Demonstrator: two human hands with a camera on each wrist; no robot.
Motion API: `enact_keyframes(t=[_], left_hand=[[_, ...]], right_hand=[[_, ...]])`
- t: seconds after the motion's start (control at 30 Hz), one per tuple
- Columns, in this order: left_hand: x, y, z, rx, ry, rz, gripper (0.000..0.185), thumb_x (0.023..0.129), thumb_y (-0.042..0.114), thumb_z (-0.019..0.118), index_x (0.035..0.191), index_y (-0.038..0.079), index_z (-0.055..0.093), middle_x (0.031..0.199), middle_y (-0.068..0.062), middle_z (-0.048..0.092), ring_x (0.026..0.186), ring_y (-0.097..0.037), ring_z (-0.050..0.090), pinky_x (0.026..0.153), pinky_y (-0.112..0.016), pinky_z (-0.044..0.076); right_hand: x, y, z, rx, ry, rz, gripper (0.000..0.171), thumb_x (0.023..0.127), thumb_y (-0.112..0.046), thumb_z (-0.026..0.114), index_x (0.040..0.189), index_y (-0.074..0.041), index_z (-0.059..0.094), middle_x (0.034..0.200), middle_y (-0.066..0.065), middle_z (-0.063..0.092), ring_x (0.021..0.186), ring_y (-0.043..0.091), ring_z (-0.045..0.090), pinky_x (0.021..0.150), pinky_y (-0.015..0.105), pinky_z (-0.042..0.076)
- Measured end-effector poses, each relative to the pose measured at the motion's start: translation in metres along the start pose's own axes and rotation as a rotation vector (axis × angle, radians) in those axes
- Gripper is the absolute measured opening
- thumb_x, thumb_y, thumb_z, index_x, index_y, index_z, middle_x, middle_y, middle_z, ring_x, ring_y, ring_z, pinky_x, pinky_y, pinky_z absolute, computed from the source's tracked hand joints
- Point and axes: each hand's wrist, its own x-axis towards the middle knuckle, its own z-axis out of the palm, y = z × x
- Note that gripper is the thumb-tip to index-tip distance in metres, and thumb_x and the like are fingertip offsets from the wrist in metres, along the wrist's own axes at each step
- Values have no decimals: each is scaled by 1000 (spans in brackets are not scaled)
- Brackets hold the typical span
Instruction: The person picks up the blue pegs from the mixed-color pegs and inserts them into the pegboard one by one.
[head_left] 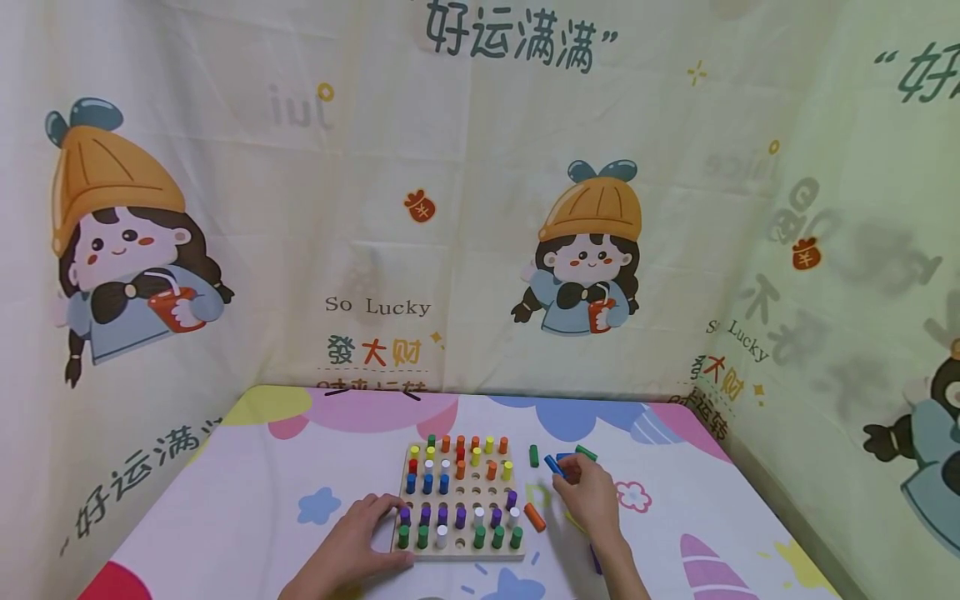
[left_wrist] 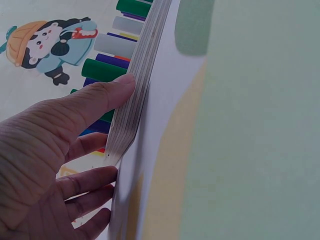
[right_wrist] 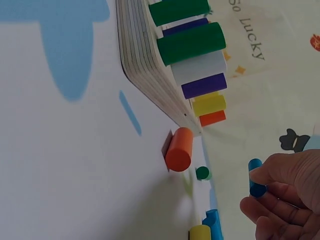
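Observation:
A wooden pegboard (head_left: 456,557) stands on the table with rows of coloured pegs upright in its holes. My left hand (head_left: 362,533) grips its near left corner, the thumb against the front edge and the index finger along the left side. In the left wrist view the thumb (left_wrist: 112,92) presses the layered edge, beside the green pegs. To the right of the board, my right hand (head_left: 588,493) pinches a blue peg (head_left: 553,466) between thumb and fingers. That blue peg (right_wrist: 256,177) is held above the table in the right wrist view.
Loose pegs lie right of the board: an orange peg (head_left: 535,517), a green peg (head_left: 534,456), another green peg (head_left: 587,453) and a purple peg (head_left: 596,559) partly behind the right forearm. A yellow peg (right_wrist: 200,233) shows in the right wrist view. Printed cloth walls (head_left: 480,250) enclose the table.

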Motion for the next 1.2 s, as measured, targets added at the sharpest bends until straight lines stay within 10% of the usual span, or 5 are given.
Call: enact_keyframes(t=[1.2], left_hand=[[0, 1, -2, -17, -21, -49, 75, 61, 52, 94, 124, 25, 65, 119, -4, 61, 107, -29, 55, 96, -68, 50]], right_hand=[[-7, -35, 17, 69, -74, -5, 19, 85, -6, 80, 101, -7, 70, 95, 4, 71, 87, 21, 67, 78, 38, 62]])
